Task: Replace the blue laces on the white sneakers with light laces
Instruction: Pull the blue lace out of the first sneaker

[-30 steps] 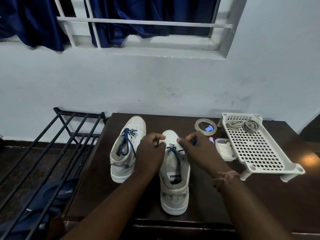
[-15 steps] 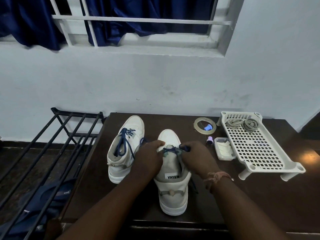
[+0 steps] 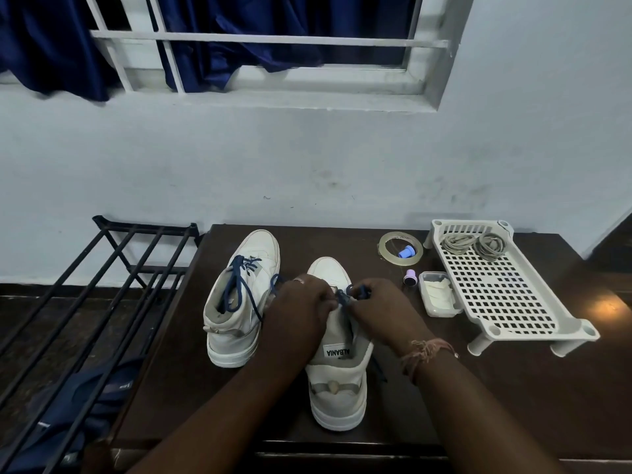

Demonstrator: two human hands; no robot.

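On the bench, the far-left sneaker (image 3: pixel 241 299) is fully laced. My left hand (image 3: pixel 301 316) steadies the near sneaker (image 3: pixel 337 374); my right hand (image 3: pixel 379 309) pinches its blue lace (image 3: pixel 343 297), soft and limp, best gripped near the eyelet. Light laces (image 3: pixel 473 242) wait in the tray (image 3: pixel 506 302).

Laces (image 3: pixel 473 242) in tray (image 3: pixel 506 295), right of sneakers (image 3: pixel 337 371)

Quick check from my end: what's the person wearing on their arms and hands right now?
Both forearms are bare, no sleeves or gloves. The left hand wears a thin ring on one finger. The right hand has a frayed pinkish-brown thread band tied round its wrist.
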